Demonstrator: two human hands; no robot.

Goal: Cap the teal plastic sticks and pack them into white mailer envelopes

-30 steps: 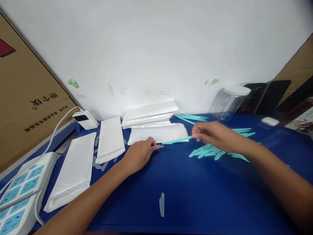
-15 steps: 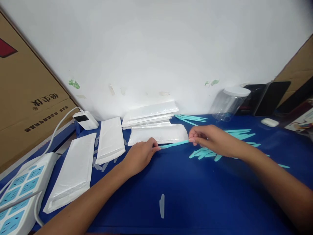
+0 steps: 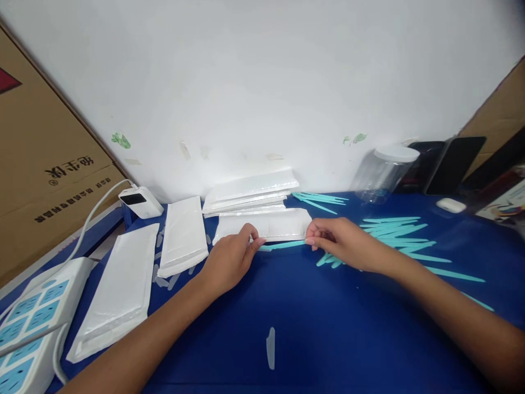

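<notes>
A slim teal eyebrow razor spans the gap between my two hands, just in front of a white padded envelope. My right hand pinches its right end between thumb and fingertips. At the left end, the thumb and index finger of my left hand are closed on it; a bit of something translucent shows there, partly hidden by the fingers. Beside and behind my right hand, several more teal razors lie in a loose heap. A single translucent blade cover rests on the blue table nearer to me.
Stacked white envelopes and a small razor bunch lie by the wall. Two more envelopes, one upright-lying and one nearer, sit left, with translucent covers, a power strip and a white device. A clear jar stands right.
Both hands have shifted slightly left with the razor, which now lies a little lower and closer to level. More of the teal heap shows beside my right forearm.
</notes>
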